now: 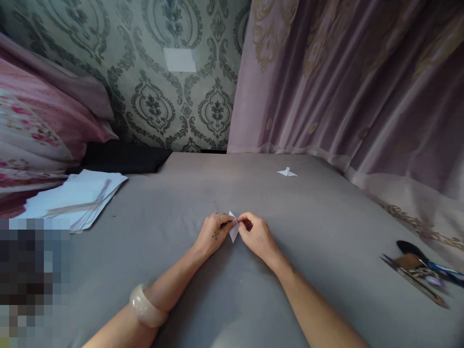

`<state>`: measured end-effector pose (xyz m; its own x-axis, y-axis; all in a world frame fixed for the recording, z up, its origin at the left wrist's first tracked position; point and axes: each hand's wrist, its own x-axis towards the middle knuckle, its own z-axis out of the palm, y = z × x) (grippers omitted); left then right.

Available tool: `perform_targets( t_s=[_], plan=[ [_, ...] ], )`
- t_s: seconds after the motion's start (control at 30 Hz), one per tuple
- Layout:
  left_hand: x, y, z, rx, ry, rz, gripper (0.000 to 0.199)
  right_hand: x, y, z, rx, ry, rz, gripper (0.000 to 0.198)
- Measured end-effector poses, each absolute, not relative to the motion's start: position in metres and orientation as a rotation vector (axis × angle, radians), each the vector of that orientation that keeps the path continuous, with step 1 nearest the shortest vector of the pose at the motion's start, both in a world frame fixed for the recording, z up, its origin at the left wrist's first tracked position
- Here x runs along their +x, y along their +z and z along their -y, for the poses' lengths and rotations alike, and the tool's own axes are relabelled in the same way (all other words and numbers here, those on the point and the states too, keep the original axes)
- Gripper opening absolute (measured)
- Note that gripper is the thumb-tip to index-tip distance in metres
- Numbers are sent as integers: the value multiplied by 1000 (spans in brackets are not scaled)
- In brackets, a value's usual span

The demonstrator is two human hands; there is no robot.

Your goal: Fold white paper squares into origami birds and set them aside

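From my remote seat I see the left hand (214,234) pinching a small, pointed, folded white paper piece (234,233), and the right hand (258,237) nipping its facing edge. The piece sits between them; I can't tell whether it touches the smooth grey cloth-covered surface (174,290). I'd anchor with the left pinch and work the paper gently with the right fingertips, sparing the thin points. Well beyond sits a winged white folded-paper figure (287,172); far left lies a loose stack of flat white paper sheets (81,193).
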<state>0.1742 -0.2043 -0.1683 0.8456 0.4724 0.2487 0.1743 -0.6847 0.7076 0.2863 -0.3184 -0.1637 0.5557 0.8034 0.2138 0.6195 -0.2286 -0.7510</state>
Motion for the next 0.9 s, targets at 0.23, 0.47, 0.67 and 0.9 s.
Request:
perform_targets(
  t_s=[0.23, 0.47, 0.67, 0.9],
  plan=[
    [174, -170, 204, 2303, 578, -441, 23, 286, -157, 316, -1917, 400, 1067, 17],
    [172, -170, 205, 2376, 573, -413, 25, 292, -160, 308, -1924, 573, 908, 34],
    [170, -166, 206, 2388, 577, -398, 27, 298, -164, 308, -1915, 629, 896, 32],
    [170, -165, 206, 2361, 565, -418, 27, 297, -157, 309, -1859, 737, 834, 31]
  ],
)
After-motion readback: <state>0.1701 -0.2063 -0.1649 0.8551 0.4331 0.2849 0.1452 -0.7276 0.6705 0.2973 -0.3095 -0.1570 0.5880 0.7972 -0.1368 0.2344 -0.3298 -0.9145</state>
